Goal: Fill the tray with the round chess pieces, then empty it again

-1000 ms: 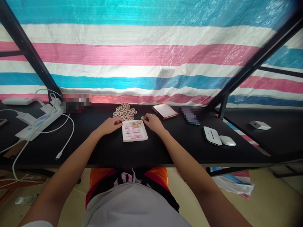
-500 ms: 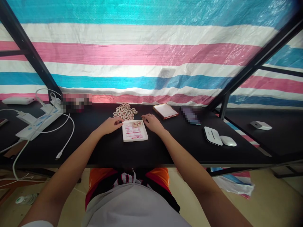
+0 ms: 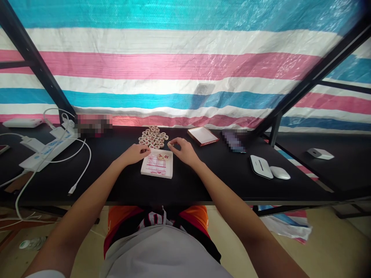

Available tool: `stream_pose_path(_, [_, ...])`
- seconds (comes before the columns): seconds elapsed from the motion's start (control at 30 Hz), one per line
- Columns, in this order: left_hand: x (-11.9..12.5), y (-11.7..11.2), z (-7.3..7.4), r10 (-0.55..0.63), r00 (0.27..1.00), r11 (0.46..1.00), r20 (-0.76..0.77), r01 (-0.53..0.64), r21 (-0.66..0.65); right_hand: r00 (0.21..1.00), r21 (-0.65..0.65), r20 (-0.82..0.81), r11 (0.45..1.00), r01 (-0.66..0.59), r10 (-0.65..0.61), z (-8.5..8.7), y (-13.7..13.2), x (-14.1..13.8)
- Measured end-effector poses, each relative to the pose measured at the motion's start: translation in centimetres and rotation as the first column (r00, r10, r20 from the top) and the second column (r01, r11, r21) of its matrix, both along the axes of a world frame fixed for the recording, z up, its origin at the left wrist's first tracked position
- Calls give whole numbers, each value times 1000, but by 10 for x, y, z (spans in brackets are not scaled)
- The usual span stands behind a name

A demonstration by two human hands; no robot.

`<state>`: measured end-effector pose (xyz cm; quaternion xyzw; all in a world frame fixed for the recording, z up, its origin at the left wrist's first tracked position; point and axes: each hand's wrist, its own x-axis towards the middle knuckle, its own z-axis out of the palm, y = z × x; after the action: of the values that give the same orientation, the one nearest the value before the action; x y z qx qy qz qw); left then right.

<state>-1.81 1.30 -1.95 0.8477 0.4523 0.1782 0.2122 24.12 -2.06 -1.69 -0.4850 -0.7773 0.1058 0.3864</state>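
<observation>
Small white board (image 3: 157, 169) on black table (image 3: 203, 185), between the hands. Two discs (image 3: 163, 157) lie at its far edge; heap of discs (image 3: 153, 137) sits just behind, off the board. Right hand (image 3: 182, 151) pinches a single disc (image 3: 169, 144) above the far-right corner. Left hand (image 3: 135, 153) curled at the far-left corner; grip not discernible

White board (image 3: 157, 168) carries red lines; pale round pieces (image 3: 153, 136) bear red marks; worktop (image 3: 121, 181) is black; tarp (image 3: 174, 65) striped turquoise, white, pink.
</observation>
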Motion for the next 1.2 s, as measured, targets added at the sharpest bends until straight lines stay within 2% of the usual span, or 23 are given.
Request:
stream_pose_path(0.13, [2, -1, 0, 2, 1000, 1000, -11, -2, 11, 991, 0, -3, 991, -134, 134, 2, -7, -5])
stream_pose_path(0.3, [4, -3, -1, -11, 1000, 1000, -2, 11, 20, 944, -56, 89, 948, -314, 318, 6, -16, -14])
stream_pose_path(0.4, [6, -4, -1, -23, 1000, 999, -9, 23, 26, 917, -87, 143, 928, -362, 372, 5, -16, -15])
stream_pose_path(0.63, [9, -7, 1, -56, 998, 998, -21, 57, 33, 913, -90, 252, 948, -307, 320, -4, -9, -15])
stream_pose_path(0.83, [10, -8, 1, -69, 997, 997, -37, 70, 39, 917, -48, 259, 952, -301, 303, -10, -6, -18])
stream_pose_path(1.2, [12, -11, 4, -85, 996, 994, -31, 87, 68, 894, -81, 302, 944, -321, 330, -6, -4, -24])
